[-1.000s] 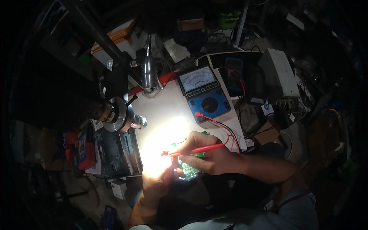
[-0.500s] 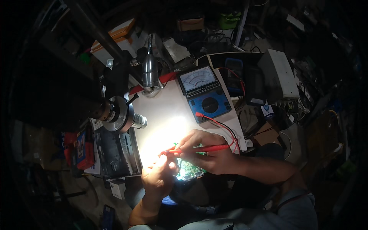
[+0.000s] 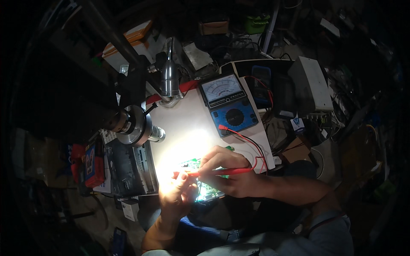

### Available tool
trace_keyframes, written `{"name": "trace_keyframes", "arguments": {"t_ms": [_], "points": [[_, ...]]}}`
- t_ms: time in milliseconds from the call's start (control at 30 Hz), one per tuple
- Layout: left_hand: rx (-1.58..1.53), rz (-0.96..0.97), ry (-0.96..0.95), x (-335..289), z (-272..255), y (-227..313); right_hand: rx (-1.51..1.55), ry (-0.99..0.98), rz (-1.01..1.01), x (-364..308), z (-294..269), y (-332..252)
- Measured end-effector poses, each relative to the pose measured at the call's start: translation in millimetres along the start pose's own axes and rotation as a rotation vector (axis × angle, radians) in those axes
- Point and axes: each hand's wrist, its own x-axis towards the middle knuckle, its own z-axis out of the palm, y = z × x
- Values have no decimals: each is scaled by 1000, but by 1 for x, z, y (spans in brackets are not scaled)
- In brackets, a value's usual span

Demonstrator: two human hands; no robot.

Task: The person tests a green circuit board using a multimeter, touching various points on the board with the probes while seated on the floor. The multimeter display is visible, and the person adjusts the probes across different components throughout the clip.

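Note:
Both of my hands are over a brightly lit green circuit board (image 3: pixel 209 193), hiding much of it. My right hand (image 3: pixel 232 175) is closed around a red test probe (image 3: pixel 237 171), which points left. My left hand (image 3: pixel 177 194) pinches a small red piece (image 3: pixel 175 175) at the probe's tip end. Glare and fingers hide whether that piece is a cap or part of the probe. Beyond my hands lies a blue and black analog multimeter (image 3: pixel 232 116), with a red plug (image 3: pixel 222 127) at its lower edge and red and black leads running off it.
A metal gooseneck lamp (image 3: pixel 170 83) and a microscope head (image 3: pixel 134 126) on a stand overhang the white work surface (image 3: pixel 171 123). A grey metal box (image 3: pixel 311 84) stands at the right. A dark case (image 3: pixel 128 168) and a red and blue box (image 3: pixel 92 166) sit at the left.
My left hand has shifted slightly left and down with the red piece. The probe's tip end sits a little lower, and more of the board shows between my hands.

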Motion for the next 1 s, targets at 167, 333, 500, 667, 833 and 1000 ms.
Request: {"name": "trace_keyframes", "arguments": {"t_ms": [167, 333, 500, 667, 833, 1000], "points": [[-90, -2, 137, 1, -2, 7, -230, -263, 280, -14, 7, -19], [-192, 32, 147, 3, -8, 8, 86, -708, 277, -2, -44, -74], [-104, -5, 22, 0, -18, 4, 288, 96, 156, -5, -90, -53], [-99, -2, -80, -3, -21, 1, -240, 381, 492, 16, -137, -7], [-98, -5, -130, 0, -18, 1, -592, 251, 533, 9, -140, 15], [-96, -24, -121, -1, -22, -1, -738, 78, 562, 16, -132, 9]]}}
